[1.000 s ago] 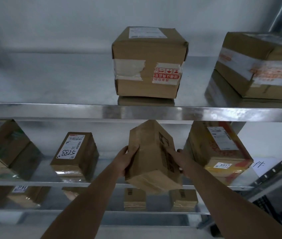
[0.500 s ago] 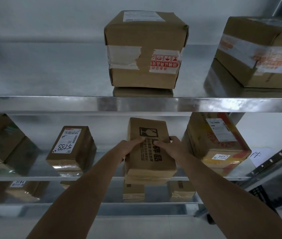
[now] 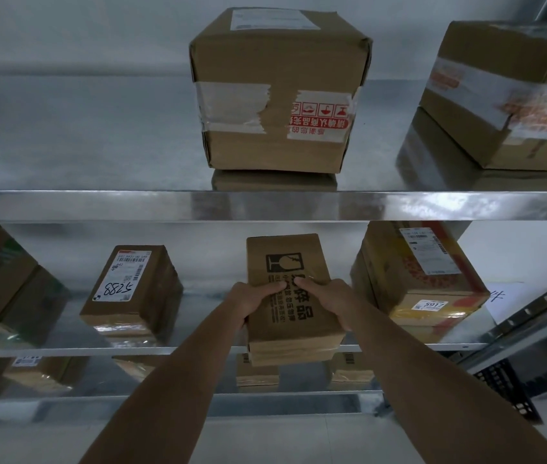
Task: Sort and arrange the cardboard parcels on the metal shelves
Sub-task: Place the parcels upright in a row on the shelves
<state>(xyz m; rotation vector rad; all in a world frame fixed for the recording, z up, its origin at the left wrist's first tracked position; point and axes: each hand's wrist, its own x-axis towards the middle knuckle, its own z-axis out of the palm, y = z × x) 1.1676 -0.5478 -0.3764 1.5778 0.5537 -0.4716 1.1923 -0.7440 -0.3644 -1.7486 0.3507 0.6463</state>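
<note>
Currently both hands hold the fragile-marked parcel [image 3: 287,296] at the front of the middle shelf [image 3: 64,350]. Left hand [image 3: 253,301] wraps its left side with fingers curled over the top face; right hand [image 3: 330,301] mirrors it on the right side. Grip is two-sided and looks firm.

Position: the parcel's near end overhangs the middle shelf's front lip; whether its far end rests on the deck I cannot tell.

Risks, as judged:
- Overhang. If released now, the parcel may tip forward off the lip. Printed broken-glass mark suggests breakable contents.
- Top clearance. The upper shelf beam [image 3: 265,205] runs above the parcel; lifting while pushing in could knock the far top edge against it.
- Right neighbour. The yellow-taped parcel [image 3: 422,283] stands near on the right, and the right knuckles could scrape it.

Room: left of the held parcel a wider open strip of deck runs to the parcel marked 5788 [image 3: 133,289], well apart. Behind the held parcel the deck looks open to the back wall. A straight, level push inward looks safest.
</note>
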